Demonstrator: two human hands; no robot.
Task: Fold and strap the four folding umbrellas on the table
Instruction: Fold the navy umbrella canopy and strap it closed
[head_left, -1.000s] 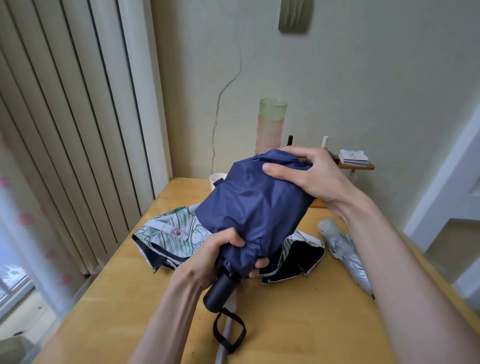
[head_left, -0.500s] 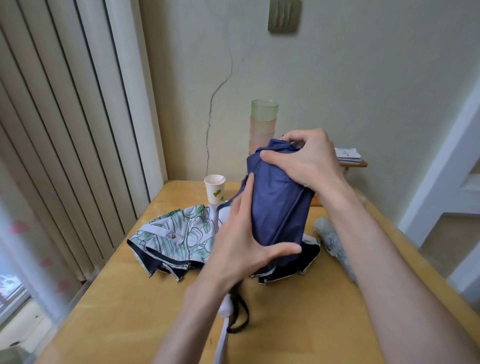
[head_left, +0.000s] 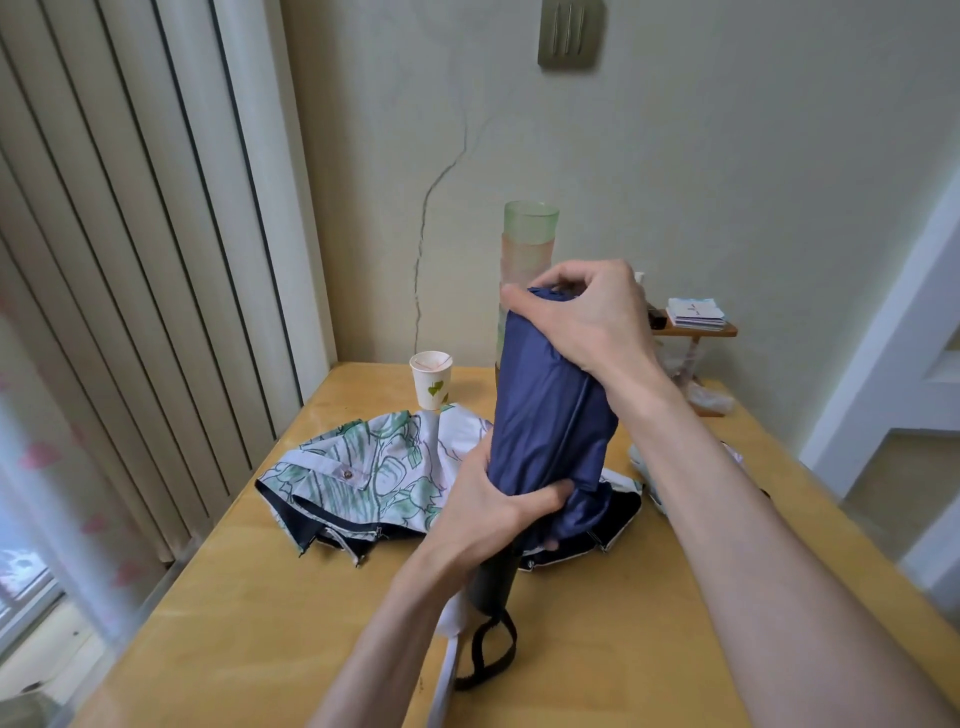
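A navy folding umbrella (head_left: 550, 421) stands nearly upright above the wooden table (head_left: 260, 623), its cloth gathered into a roll. My right hand (head_left: 587, 322) grips its top end. My left hand (head_left: 493, 512) is wrapped round the lower part of the cloth, just above the black handle (head_left: 493, 584) with its wrist loop (head_left: 488, 649). Behind it a white umbrella with a green leaf print (head_left: 374, 473) lies spread loosely on the table. A pale grey umbrella (head_left: 641, 462) peeks out behind my right forearm, mostly hidden.
A paper cup (head_left: 430, 378) stands near the table's far edge. A tall green and pink tumbler (head_left: 527, 244) rises behind the navy umbrella. A small wooden shelf (head_left: 696, 328) with cards hangs on the wall at right. Vertical blinds (head_left: 130, 260) cover the left side.
My left hand moved from lying flat against the navy cloth down to grip its lower end. The roll is tighter and more upright; my right hand stayed on the top.
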